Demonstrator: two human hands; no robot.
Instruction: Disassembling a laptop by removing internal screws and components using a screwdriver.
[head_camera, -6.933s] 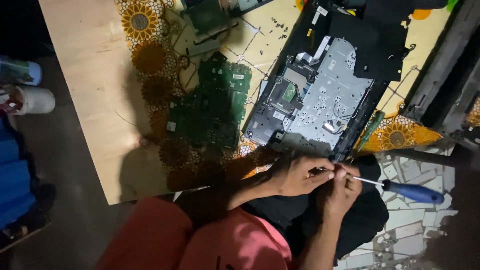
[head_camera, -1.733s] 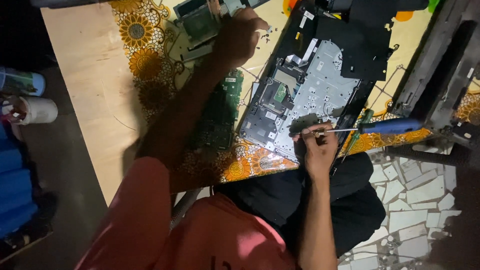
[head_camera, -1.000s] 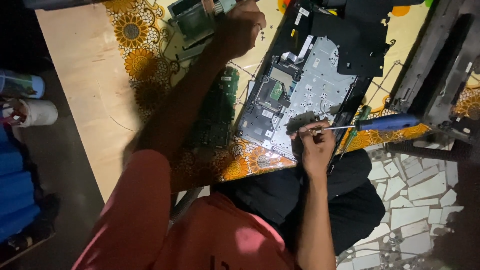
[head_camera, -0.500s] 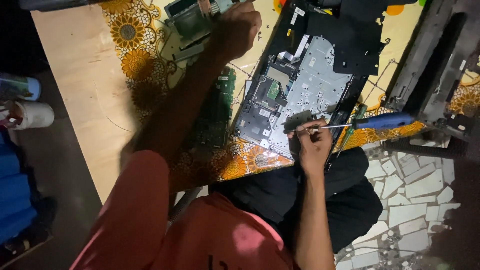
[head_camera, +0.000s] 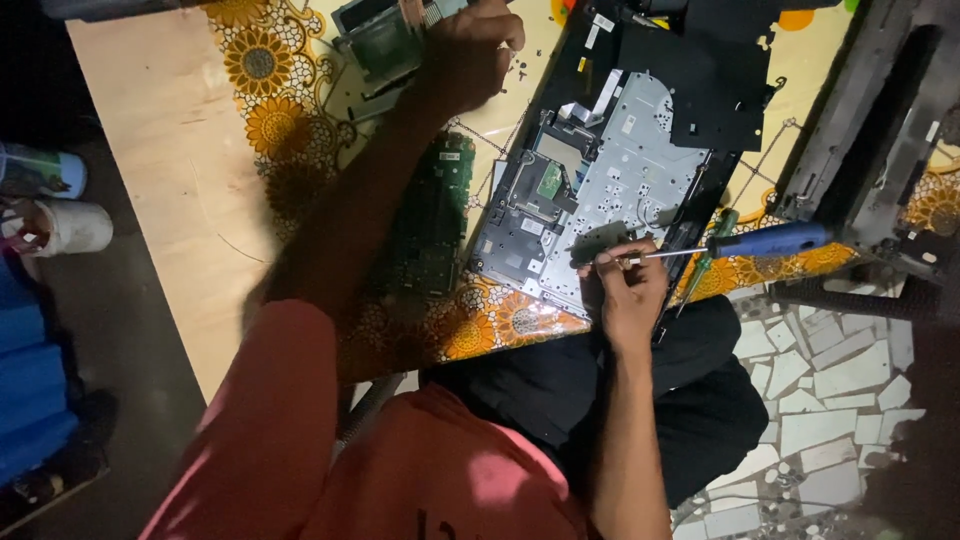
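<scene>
While the left hand (head_camera: 470, 55) reaches to the far edge of the worktop (head_camera: 150, 150), its grip closed over a small component there, the right hand (head_camera: 625, 290) pinches the metal shaft of a blue-handled screwdriver (head_camera: 735, 245) near its tip. The tool lies level across the near right corner of an opened laptop chassis (head_camera: 610, 190). A green circuit board (head_camera: 430, 215) rests just left of the chassis on the sunflower-patterned cloth (head_camera: 260, 70).

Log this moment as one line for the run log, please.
left hand: reaching to small part at table's far edge | right hand: pinching shaft of blue-handled screwdriver | opened laptop base: flat on flowered table cover
</scene>
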